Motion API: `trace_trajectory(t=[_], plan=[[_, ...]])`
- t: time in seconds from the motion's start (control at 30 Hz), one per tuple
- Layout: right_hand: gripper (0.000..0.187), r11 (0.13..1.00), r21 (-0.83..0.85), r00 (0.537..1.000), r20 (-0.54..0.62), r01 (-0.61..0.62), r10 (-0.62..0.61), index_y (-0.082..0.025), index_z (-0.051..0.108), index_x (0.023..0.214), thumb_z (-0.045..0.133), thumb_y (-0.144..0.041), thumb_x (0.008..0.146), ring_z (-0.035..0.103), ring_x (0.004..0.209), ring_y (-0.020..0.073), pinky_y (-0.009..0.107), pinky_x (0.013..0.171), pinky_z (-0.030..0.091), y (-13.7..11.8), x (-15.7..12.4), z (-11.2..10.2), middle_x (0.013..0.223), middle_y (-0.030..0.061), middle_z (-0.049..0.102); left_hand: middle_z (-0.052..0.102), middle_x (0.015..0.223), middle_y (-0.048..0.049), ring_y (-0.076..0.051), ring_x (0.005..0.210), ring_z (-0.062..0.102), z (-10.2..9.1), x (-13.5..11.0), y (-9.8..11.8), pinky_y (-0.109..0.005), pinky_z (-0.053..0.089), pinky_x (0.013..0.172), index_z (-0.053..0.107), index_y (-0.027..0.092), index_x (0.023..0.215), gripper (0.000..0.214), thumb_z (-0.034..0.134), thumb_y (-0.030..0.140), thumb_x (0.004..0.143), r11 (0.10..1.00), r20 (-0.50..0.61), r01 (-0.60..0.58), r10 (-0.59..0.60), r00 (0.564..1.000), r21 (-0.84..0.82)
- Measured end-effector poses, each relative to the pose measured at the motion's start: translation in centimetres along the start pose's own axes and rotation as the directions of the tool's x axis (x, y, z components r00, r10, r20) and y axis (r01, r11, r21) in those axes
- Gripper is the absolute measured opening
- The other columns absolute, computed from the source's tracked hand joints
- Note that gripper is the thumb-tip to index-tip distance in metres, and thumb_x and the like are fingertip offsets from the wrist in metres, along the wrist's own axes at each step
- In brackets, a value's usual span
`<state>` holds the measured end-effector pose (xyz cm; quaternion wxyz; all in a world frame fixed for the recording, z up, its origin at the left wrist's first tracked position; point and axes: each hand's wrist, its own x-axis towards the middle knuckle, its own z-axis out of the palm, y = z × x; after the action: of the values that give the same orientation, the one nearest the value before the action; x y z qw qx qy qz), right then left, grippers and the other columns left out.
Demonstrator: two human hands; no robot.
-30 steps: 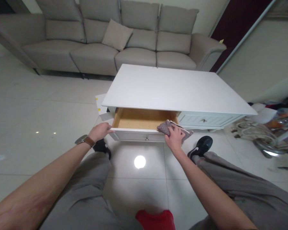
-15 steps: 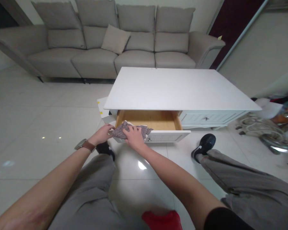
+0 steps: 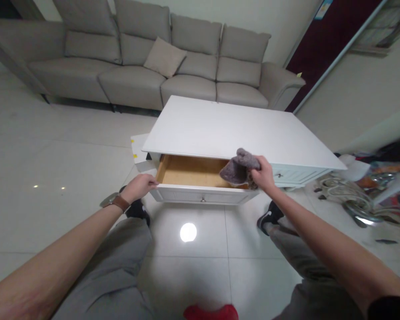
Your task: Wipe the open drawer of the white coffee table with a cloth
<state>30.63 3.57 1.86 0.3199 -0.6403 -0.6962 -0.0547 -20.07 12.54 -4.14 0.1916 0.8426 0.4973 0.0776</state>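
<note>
A greyish-brown cloth [image 3: 237, 170] is bunched in my right hand [image 3: 264, 174], over the right end of the pulled-out drawer [image 3: 203, 195]. Its lower part hangs at the top edge of the drawer front. My left hand [image 3: 142, 187] is closed on the left front corner of that drawer, fingertips at the top edge. The drawer has a pale wood inside and a white panelled front with a small knob [image 3: 203, 199]. It belongs to a white coffee table [image 3: 220, 129]. The cloth hides part of the drawer's right side.
A long grey sofa [image 3: 133, 84] with a beige cushion [image 3: 165, 58] stands behind the table. A white box [image 3: 140, 144] with yellow marks sits at the table's left. Cables [image 3: 333, 186] and clutter lie on the right floor. A red object [image 3: 210, 312] is at the bottom edge.
My right hand has carried the cloth from the drawer's left front corner to its right end. My left hand has let go of the cloth and now grips the drawer corner.
</note>
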Motion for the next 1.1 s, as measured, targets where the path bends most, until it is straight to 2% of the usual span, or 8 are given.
trace_trajectory(t=[0.13, 0.3, 0.47, 0.57, 0.7, 0.83, 0.97, 1.1], plan=[[0.051, 0.982, -0.182, 0.978, -0.193, 0.047, -0.083, -0.016, 0.058, 0.13, 0.045, -0.02, 0.081, 0.057, 0.106, 0.0306, 0.045, 0.091, 0.047, 1.4, 9.4, -3.8, 0.113, 0.0136, 0.061, 0.079, 0.094, -0.0101, -0.027, 0.091, 0.071, -0.2, 0.1, 0.1, -0.034, 0.051, 0.084, 0.08, 0.022, 0.084, 0.026, 0.061, 0.039, 0.077, 0.999, -0.002, 0.032, -0.032, 0.999, -0.027], [0.057, 0.894, -0.433, 0.975, -0.122, 0.117, -0.186, -0.019, 0.052, 0.142, 0.051, -0.025, 0.085, 0.044, 0.128, 0.0369, 0.055, 0.1, 0.037, 2.2, 14.6, -3.2, 0.14, 0.0182, 0.051, 0.08, 0.094, -0.0087, -0.025, 0.091, 0.072, -0.6, 0.2, 0.4, -0.032, 0.051, 0.082, 0.08, 0.024, 0.082, 0.022, 0.064, 0.038, 0.076, 0.997, 0.019, 0.069, -0.069, 0.997, -0.028], [0.059, 0.888, -0.446, 0.955, 0.295, 0.11, 0.03, -0.024, 0.055, 0.143, 0.053, -0.02, 0.084, 0.048, 0.127, 0.035, 0.057, 0.102, 0.039, 4.8, 11.7, 2.8, 0.143, 0.0159, 0.054, 0.08, 0.095, -0.0068, -0.025, 0.09, 0.071, -0.9, 0.2, 0.7, -0.03, 0.049, 0.075, 0.079, 0.027, 0.079, 0.017, 0.066, 0.036, 0.075, 0.992, 0.031, 0.11, -0.111, 0.993, 0.06], [0.06, 0.914, -0.398, 0.94, 0.334, 0.076, 0.067, -0.014, 0.052, 0.146, 0.052, -0.019, 0.085, 0.046, 0.133, 0.0335, 0.051, 0.106, 0.042, 5.8, 9.7, 4.7, 0.15, 0.0184, 0.049, 0.079, 0.094, -0.0057, -0.025, 0.088, 0.07, -1.3, 0.4, 1.1, -0.03, 0.048, 0.073, 0.078, 0.028, 0.077, 0.013, 0.068, 0.035, 0.074, 0.985, 0.027, 0.134, -0.138, 0.99, 0.108], [0.05, 0.942, -0.251, 0.947, 0.286, 0.225, -0.149, -0.012, 0.056, 0.14, 0.047, -0.03, 0.094, 0.04, 0.142, 0.0305, 0.048, 0.116, 0.035, 5.3, 6.8, 4.1, 0.152, 0.0175, 0.047, 0.078, 0.091, -0.0055, -0.026, 0.088, 0.07, -1.7, 1.0, 1.4, -0.031, 0.048, 0.072, 0.078, 0.028, 0.077, 0.011, 0.07, 0.033, 0.072, 0.972, 0.04, 0.191, -0.198, 0.979, 0.136], [0.065, 0.907, -0.081, 0.797, 0.514, 0.414, -0.318, -0.015, 0.056, 0.142, 0.057, -0.054, 0.09, 0.035, 0.145, 0.034, 0.051, 0.118, 0.032, 4.7, 3.0, 3.2, 0.152, 0.018, 0.047, 0.076, 0.111, -0.0061, -0.031, 0.106, 0.067, -2.0, 1.4, 1.5, -0.036, 0.051, 0.086, 0.077, 0.027, 0.088, 0.02, 0.075, 0.028, 0.069, 0.972, -0.02, 0.144, -0.143, 0.99, 0.184], [0.114, 0.907, -0.179, 0.777, 0.594, 0.381, -0.209, -0.016, 0.034, 0.158, 0.071, -0.075, 0.068, 0.009, 0.152, 0.0474, 0.066, 0.117, 0.021, 5.7, 0.5, 3.1, 0.166, 0.0204, 0.022, 0.058, 0.146, -0.0089, -0.033, 0.133, 0.051, -2.1, 1.3, 2.1, -0.042, 0.047, 0.102, 0.063, 0.026, 0.132, 0.062, 0.077, 0.023, 0.071, 0.959, -0.122, 0.043, -0.009, 0.993, 0.28], [0.129, 0.89, -0.253, 0.771, 0.618, 0.379, -0.152, -0.022, 0.018, 0.163, 0.075, -0.074, 0.06, 0.006, 0.15, 0.0534, 0.074, 0.112, 0.018, 7.3, 0.4, 3.0, 0.169, 0.0202, 0.006, 0.037, 0.163, -0.0086, -0.033, 0.149, 0.032, -1.9, 1.7, 2.7, -0.048, 0.042, 0.109, 0.037, 0.028, 0.154, 0.084, 0.072, 0.021, 0.078, 0.934, -0.159, 0.065, -0.009, 0.987, 0.352]])
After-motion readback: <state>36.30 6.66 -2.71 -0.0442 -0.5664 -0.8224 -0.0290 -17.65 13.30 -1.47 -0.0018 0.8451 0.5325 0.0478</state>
